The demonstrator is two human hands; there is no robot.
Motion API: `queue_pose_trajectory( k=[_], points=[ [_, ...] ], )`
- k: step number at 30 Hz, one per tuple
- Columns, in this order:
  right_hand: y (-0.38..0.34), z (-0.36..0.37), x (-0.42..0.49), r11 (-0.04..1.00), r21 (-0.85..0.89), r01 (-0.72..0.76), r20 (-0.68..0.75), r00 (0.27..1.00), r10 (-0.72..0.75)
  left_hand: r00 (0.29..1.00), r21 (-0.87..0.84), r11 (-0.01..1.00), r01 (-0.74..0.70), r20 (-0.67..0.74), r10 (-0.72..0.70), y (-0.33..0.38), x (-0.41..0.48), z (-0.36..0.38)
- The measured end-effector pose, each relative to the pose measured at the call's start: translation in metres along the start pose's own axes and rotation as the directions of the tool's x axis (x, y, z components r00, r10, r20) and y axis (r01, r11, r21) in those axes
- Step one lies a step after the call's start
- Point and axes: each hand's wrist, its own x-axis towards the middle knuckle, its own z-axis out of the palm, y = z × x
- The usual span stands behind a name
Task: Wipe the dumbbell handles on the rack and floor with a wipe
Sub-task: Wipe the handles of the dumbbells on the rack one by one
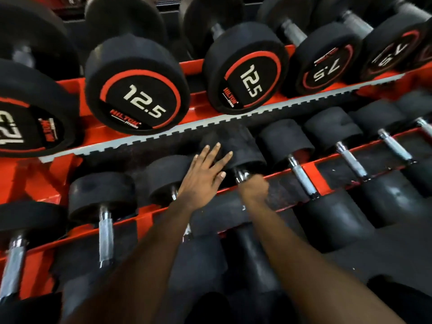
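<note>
Two bare forearms reach up from the bottom edge toward the lower tier of the rack (311, 167). The left hand (203, 174) is flat with its fingers spread wide, laid over the dark rubber head (243, 148) of one dumbbell as if to steady it, though firm contact cannot be confirmed. Just to its right, the right hand (253, 188) is curled tightly round the chrome handle (242, 176) of that same dumbbell. Only a short bright stub of the bar shows above the knuckles, where it meets the head. The wipe cannot be seen and is presumably bunched inside that fist, so the handle lies within the grip rather than beside it. This looks like the middle of a wiping stroke on a single bar. As for progress, nothing marks which bars are finished. The neighbouring handles to the left (106, 232) and to the right (302, 176) look alike, bare and untouched by either hand. Farther back, the upper tier holds the 12.5 dumbbells (138, 101) and smaller ones whose handles (292, 31) are well out of reach of this posture. No floor dumbbells can be made out. Judging by that, most of the job appears to remain.
</note>
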Motion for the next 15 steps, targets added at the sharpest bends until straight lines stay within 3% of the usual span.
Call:
queue_pose_trajectory(
  k=[3,5,7,9,11,13,15],
  points=[
    [0.003,0.042,-0.027,0.934,-0.278,0.225,0.067,0.974,-0.215,0.984,0.111,0.986,-0.128,0.139,0.112,-0.024,0.019,-0.005],
    [0.01,0.053,-0.033,0.877,-0.396,0.271,0.039,0.959,-0.279,0.961,0.109,0.974,-0.198,0.217,0.171,-0.036,0.024,-0.004],
    [0.008,0.048,-0.018,0.912,-0.35,0.215,0.022,0.975,-0.222,0.953,0.094,0.97,-0.223,0.23,0.196,-0.04,0.025,-0.002],
    [-0.004,0.034,0.002,0.991,-0.123,0.051,0.075,0.996,-0.042,0.943,0.094,0.964,-0.25,0.251,0.22,-0.043,0.028,-0.006],
    [-0.011,0.03,0.007,0.999,-0.03,-0.033,0.099,0.994,0.036,0.92,0.165,0.935,-0.313,0.296,0.255,-0.051,0.035,-0.015],
    [-0.012,0.041,-0.01,0.987,-0.155,0.05,0.037,0.998,-0.045,0.902,0.258,0.887,-0.383,0.313,0.298,-0.06,0.041,-0.022],
    [-0.007,0.051,-0.036,0.953,-0.259,0.16,-0.011,0.986,-0.169,0.9,0.241,0.887,-0.395,0.296,0.32,-0.063,0.04,-0.023]
  ],
)
